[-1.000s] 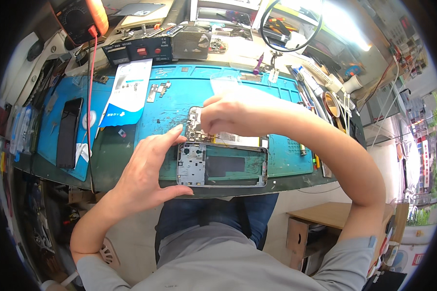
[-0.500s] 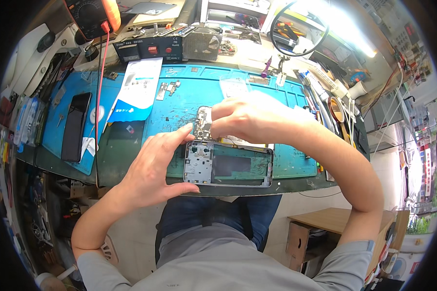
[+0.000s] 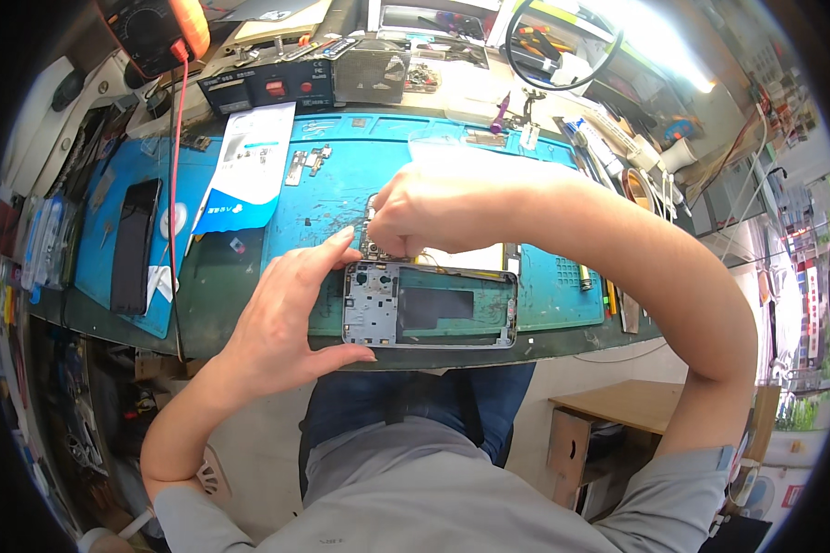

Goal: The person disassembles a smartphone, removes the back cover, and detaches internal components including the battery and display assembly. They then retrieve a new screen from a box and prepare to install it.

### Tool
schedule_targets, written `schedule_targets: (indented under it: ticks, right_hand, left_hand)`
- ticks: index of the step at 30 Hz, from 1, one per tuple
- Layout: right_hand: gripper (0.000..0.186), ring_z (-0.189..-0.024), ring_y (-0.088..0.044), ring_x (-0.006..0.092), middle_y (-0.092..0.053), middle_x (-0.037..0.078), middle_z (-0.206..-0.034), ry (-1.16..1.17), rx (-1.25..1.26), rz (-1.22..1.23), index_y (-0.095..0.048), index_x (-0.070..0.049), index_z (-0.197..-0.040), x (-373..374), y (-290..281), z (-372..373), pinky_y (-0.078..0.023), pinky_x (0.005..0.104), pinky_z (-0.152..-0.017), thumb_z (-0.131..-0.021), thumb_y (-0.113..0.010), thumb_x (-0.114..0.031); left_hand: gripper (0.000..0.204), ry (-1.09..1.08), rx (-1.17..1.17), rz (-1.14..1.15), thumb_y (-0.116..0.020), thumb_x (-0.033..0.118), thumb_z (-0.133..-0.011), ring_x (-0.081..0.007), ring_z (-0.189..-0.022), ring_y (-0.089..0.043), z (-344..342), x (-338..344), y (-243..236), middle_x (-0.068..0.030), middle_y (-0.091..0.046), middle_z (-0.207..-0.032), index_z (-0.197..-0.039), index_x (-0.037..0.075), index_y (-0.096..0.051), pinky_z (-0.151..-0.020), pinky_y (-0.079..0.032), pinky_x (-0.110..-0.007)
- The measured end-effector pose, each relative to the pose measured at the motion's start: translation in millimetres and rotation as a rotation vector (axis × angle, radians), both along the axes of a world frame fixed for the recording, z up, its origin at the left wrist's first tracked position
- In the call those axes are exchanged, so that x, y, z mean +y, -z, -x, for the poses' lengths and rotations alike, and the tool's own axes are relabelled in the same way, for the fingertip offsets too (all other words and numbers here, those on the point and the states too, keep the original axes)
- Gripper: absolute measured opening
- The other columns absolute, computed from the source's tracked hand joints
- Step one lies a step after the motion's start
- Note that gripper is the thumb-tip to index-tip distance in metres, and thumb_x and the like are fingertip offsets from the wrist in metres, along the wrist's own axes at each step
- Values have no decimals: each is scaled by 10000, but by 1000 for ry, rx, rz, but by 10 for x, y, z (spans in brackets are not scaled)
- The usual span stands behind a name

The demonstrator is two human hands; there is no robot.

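A grey phone frame [image 3: 371, 313] with a dark rectangular patch lies flat at the mat's near edge. Just beyond it is the opened phone's other half, where a circuit board [image 3: 370, 247] shows at the left end; my right hand and forearm cover much of it. My right hand [image 3: 413, 214] is bent over the board, fingers closed together and pointing down; whatever they pinch is hidden. With its thumb stretched out and apart, my left hand [image 3: 281, 300] is at the frame's left side. Its fingertips meet the board's left edge, and the thumb tip lies by the frame's near corner.
A dark phone [image 3: 136, 247] lies on the blue mat [image 3: 327, 198] at left, near a printed sheet [image 3: 249, 161]. Small metal parts [image 3: 309, 164] sit farther back. A red cable [image 3: 177, 138] hangs from a multimeter [image 3: 148, 32]. Tools crowd the right side.
My right hand has moved left over the circuit board and now covers more of it. The left hand keeps nearly the same pose. The whole view has shifted slightly.
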State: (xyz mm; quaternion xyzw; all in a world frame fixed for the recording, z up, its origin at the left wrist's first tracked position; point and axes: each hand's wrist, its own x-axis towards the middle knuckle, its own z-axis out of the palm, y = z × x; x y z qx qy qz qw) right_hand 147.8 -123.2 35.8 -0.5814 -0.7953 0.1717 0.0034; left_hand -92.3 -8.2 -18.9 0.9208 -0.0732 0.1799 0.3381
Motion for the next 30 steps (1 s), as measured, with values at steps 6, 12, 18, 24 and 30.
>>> schedule_targets:
  ticks: [6, 12, 18, 24, 30]
  right_hand:
    - [24, -807, -682, 272, -680, 40, -826, -28, -65, 72, -687, -107, -789, 87, -79, 70, -528, 397, -662, -810, -676, -109]
    - [13, -813, -677, 276, -677, 45, -830, -25, -66, 87, -678, -99, -806, 85, -84, 84, -530, 403, -677, -806, -669, -90]
    - [112, -836, -697, 279, -707, 46, -873, 10, -102, 70, -731, -186, -944, 69, 58, 46, -557, 450, -671, -847, -685, -156]
    - [91, -836, -696, 271, -703, 49, -873, -4, -52, 18, -731, -177, -927, 28, 74, 10, -548, 431, -674, -860, -672, -165]
    - [133, -852, -695, 285, -716, 68, -884, 138, 164, 88, -739, -133, -972, -44, 3, -86, -549, 411, -738, -858, -682, -170]
  left_hand:
    - [1125, 0, -2, -23, -950, 220, -642, -324, -1153, -585, -8, 1, -8, -152, -609, -1293, -1552, 24, -320, -998, -440, -429]
    - [1136, 2, 3, -24, -953, 218, -640, -332, -1147, -587, -10, 1, 3, -168, -607, -1292, -1555, 17, -311, -993, -446, -433]
    - [1131, -13, 18, -8, -950, 216, -644, -343, -1147, -579, 3, -4, 7, -169, -604, -1301, -1553, 11, -310, -1003, -450, -437]
    - [1129, -18, 17, -10, -951, 214, -643, -340, -1151, -577, 7, -8, 4, -171, -603, -1307, -1552, 9, -312, -1006, -450, -437]
    - [1128, -10, 5, -8, -952, 222, -641, -334, -1150, -579, 13, -5, 17, -169, -605, -1306, -1550, 10, -319, -1003, -449, -433]
